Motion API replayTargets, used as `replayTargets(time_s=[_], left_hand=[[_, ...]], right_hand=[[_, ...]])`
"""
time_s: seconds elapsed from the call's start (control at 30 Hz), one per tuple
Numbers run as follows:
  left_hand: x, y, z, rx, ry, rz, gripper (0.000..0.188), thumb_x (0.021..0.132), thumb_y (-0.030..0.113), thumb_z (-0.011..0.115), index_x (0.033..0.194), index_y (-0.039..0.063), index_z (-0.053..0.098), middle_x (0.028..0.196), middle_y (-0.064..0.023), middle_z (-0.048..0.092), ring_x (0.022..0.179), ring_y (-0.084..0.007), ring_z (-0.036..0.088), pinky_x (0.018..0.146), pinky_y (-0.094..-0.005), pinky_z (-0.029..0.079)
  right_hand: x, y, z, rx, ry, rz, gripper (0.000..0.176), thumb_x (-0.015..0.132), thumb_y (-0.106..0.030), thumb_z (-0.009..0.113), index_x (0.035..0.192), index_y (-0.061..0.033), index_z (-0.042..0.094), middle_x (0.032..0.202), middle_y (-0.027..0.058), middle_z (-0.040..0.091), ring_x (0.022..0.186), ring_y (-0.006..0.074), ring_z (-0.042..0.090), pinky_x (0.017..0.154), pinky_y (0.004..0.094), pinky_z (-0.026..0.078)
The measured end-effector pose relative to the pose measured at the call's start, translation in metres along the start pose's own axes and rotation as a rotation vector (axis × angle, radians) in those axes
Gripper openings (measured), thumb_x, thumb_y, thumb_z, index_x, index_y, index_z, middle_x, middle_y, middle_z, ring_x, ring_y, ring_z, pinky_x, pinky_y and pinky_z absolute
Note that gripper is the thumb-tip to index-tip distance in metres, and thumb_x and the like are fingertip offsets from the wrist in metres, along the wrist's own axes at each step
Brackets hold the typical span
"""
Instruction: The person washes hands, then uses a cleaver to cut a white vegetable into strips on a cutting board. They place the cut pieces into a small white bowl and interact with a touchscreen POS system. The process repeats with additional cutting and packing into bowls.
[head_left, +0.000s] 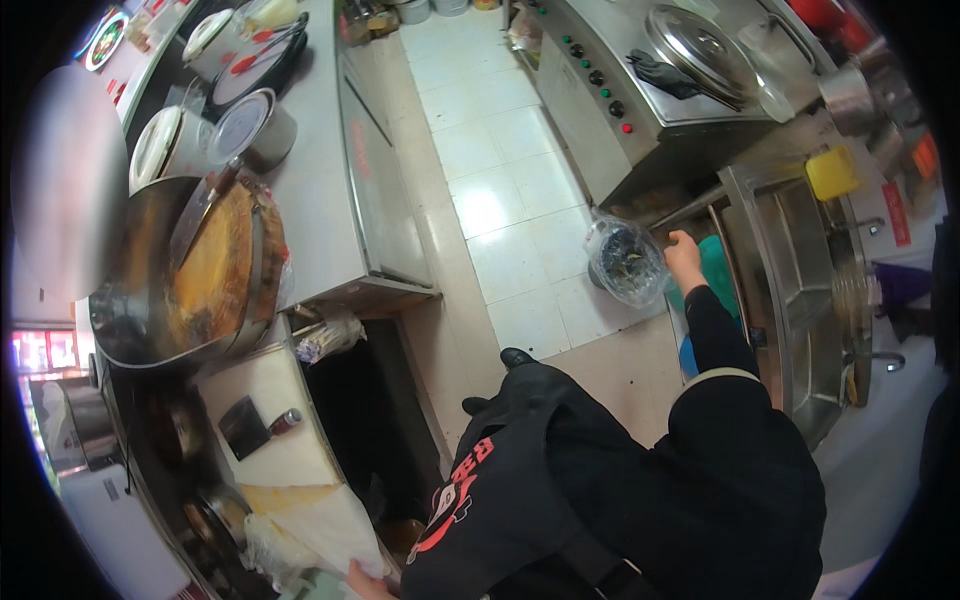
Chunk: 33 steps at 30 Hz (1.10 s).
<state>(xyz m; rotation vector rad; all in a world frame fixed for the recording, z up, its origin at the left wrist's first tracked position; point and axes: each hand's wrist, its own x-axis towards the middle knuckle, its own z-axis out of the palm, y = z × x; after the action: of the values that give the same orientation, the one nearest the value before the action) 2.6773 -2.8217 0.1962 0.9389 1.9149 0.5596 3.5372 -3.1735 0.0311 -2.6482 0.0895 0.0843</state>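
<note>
My right hand (684, 262) is stretched out low, its fingers curled at the side of a waste bin lined with clear plastic film (637, 291). Dark refuse (628, 255) lies inside; whether my fingers pinch the liner is hidden. Below that hand is a teal plastic basin (715, 274). At the bottom edge, only part of my left hand (367, 583) shows, by the corner of a pale sheet or cloth (330, 517); its grip is out of sight. Past the sheet, a cleaver (247, 429) rests on a white cutting board (277, 375).
A round wooden chopping block (214, 262) bearing another cleaver (193, 225) sits in a large metal pan (112, 330). Lidded pots (251, 135) stand on the steel counter (319, 187). To the right are a steel sink (806, 300) and a cooker with knobs (581, 112). White tiles (480, 202) cover the floor.
</note>
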Motion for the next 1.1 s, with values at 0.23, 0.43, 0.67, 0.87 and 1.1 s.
replayTargets(time_s=[0.23, 0.43, 0.67, 0.87, 1.1], left_hand=[[0.005, -0.027, -0.011, -0.501, 0.075, -0.063, 0.034, 0.091, 0.022, 0.058, 0.115, -0.002, 0.057, 0.105, -0.015, 0.064, 0.093, -0.0284, 0.064, 0.081, -0.041, 0.054], [-0.004, -0.039, 0.0, -0.611, 0.294, -0.072, 0.018, 0.088, 0.012, 0.062, 0.102, 0.001, 0.061, 0.092, -0.0077, 0.063, 0.079, -0.0206, 0.06, 0.067, -0.0352, 0.049], [-0.032, -0.037, 0.021, -0.766, 0.25, 0.031, 0.007, 0.087, 0.007, 0.064, 0.09, 0.005, 0.058, 0.081, -0.0017, 0.058, 0.073, -0.0121, 0.055, 0.063, -0.0284, 0.045], [-0.019, -0.054, 0.024, -1.041, 0.206, 0.013, 0.009, 0.086, 0.011, 0.065, 0.093, 0.01, 0.059, 0.076, 0.0035, 0.052, 0.067, -0.0072, 0.047, 0.058, -0.0231, 0.038], [-0.038, -0.046, 0.02, -1.32, -0.015, 0.048, 0.02, 0.087, 0.005, 0.064, 0.106, 0.002, 0.057, 0.098, -0.005, 0.064, 0.088, -0.0142, 0.062, 0.076, -0.0271, 0.05]], right_hand=[[-0.116, -0.151, 0.068, 0.208, -0.816, -0.231, 0.018, 0.083, -0.006, 0.062, 0.101, -0.0042, 0.066, 0.086, 0.007, 0.069, 0.075, 0.0159, 0.066, 0.066, 0.0309, 0.053], [-0.32, -0.355, 0.085, 0.445, -1.389, -0.893, 0.017, 0.088, -0.008, 0.064, 0.104, -0.0026, 0.063, 0.089, 0.0069, 0.068, 0.078, 0.014, 0.065, 0.07, 0.0281, 0.053], [-0.562, -0.484, 0.091, 0.315, -1.514, -1.617, 0.027, 0.08, -0.019, 0.065, 0.101, -0.0026, 0.065, 0.091, 0.0161, 0.067, 0.083, 0.0313, 0.065, 0.075, 0.0387, 0.052], [-0.698, -0.468, 0.146, -0.047, -1.132, -1.746, 0.047, 0.07, -0.027, 0.072, 0.105, 0.0027, 0.062, 0.106, 0.0257, 0.062, 0.096, 0.0381, 0.063, 0.085, 0.0452, 0.05], [-0.7, -0.482, 0.096, -0.25, -1.855, -1.276, 0.034, 0.075, -0.021, 0.076, 0.096, 0.0018, 0.063, 0.084, 0.0116, 0.066, 0.073, 0.0246, 0.063, 0.069, 0.0363, 0.051]])
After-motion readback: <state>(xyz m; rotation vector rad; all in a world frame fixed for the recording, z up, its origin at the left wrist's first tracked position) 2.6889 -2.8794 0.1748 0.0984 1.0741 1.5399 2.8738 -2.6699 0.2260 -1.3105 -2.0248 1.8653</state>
